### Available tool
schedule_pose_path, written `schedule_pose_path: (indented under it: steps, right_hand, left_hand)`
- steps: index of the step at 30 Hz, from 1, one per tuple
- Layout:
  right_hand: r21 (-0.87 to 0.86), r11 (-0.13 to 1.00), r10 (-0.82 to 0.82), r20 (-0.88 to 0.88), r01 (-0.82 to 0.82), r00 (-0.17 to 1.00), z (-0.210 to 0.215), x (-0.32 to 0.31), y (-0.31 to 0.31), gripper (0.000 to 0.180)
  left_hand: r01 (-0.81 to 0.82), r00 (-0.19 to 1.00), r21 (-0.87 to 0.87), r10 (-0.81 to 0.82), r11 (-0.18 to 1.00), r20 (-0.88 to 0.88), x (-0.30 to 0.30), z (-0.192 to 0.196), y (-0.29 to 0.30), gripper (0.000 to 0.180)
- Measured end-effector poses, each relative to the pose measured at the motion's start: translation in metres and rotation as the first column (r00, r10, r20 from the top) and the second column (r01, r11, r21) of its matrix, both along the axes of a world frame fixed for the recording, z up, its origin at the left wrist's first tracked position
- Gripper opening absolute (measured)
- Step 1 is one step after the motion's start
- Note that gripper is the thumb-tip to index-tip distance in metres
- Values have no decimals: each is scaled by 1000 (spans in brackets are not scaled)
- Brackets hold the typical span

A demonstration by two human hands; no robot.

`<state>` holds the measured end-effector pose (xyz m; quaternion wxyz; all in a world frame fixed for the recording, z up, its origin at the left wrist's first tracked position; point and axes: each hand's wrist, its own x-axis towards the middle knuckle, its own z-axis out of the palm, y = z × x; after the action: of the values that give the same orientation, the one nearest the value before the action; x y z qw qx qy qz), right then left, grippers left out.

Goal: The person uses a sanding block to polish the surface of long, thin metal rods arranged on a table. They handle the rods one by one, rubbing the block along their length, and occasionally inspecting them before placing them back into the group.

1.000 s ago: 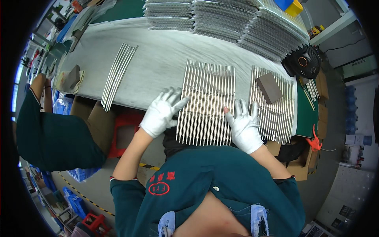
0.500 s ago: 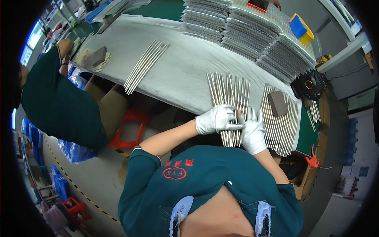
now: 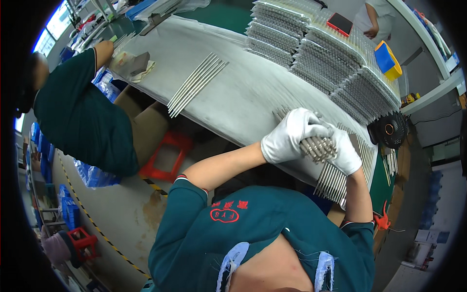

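Note:
Both my hands wear white gloves and are wrapped round one bundle of thin metal rods [image 3: 318, 149]. My left hand [image 3: 290, 135] grips it from the left, and my right hand [image 3: 344, 151] closes on it from the right. The rods' near ends point toward me in a tight cluster; their far ends show beyond my left glove. Under and beside my right hand lies a row of similar rods [image 3: 332, 182] on the table, with a grey-brown block [image 3: 354, 141] on it, partly hidden by the glove. Farther left, several loose rods [image 3: 197, 85] lie side by side.
Tall stacks of bubble-wrapped packs [image 3: 326, 58] stand at the back, bearing a red-edged phone [image 3: 339, 24] and a blue and yellow tape roll [image 3: 388, 60]. A black fan [image 3: 388, 130] is at the right. A co-worker [image 3: 85, 114] sits at the left, near a red stool [image 3: 166, 155].
The rods that were spread on the table before me are now gathered in a bundle and lifted in both hands. My hands have moved up and to the right.

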<state>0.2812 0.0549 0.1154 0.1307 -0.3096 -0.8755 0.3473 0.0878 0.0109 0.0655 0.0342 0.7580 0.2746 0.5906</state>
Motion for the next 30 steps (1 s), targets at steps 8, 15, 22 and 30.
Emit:
schedule_pose_path:
  steps: [8,15,22,30]
  right_hand:
    - [-162,938,-341,-261,308,903,-45,-31,123,81]
    - [-356,884,-450,-474,304,757,-77,-71,119,62]
    - [-387,921,-268,-567,35,779,-94,-76,75,58]
    - [-562,822,-405,-466,91,787,-91,-94,65,38]
  left_hand:
    - [136,946,-642,93,755,310,-19,53,106,38]
    - [241,926,-687,50,685,375,-44,53,122,45]
    - [372,911,-737,-70,564,406,-50,38,92,58]
    - [340,778,-650,186,680,601,-26,28,103,42]
